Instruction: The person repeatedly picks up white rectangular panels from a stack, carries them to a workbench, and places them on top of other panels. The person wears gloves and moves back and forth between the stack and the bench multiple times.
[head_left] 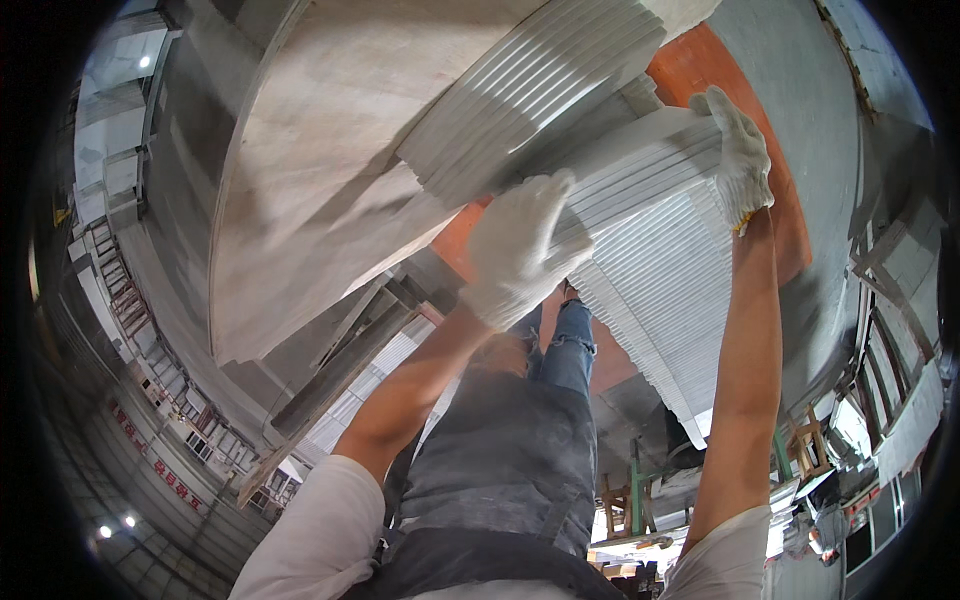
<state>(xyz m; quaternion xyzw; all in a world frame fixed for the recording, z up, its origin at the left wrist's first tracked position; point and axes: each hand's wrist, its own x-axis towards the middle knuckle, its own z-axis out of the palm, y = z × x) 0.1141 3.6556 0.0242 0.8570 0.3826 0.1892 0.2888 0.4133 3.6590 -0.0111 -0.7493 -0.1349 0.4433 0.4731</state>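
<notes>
Left hand (518, 245): white glove, closed round the left end of a bundle of pale strips (645, 172). Right hand (740, 160): also gloved, gripping the opposite end; some fingers hidden. Bundle spans the gap between them, tilted up toward the right. My judgement: press both ends evenly, keep edges flush, or middle strips may slide out. Just below, a ribbed stack (665, 285); contact with the bundle, cannot tell. Farther out, another ribbed stack (540, 80) beside a pale board (320, 170); best to avoid knocking either.
</notes>
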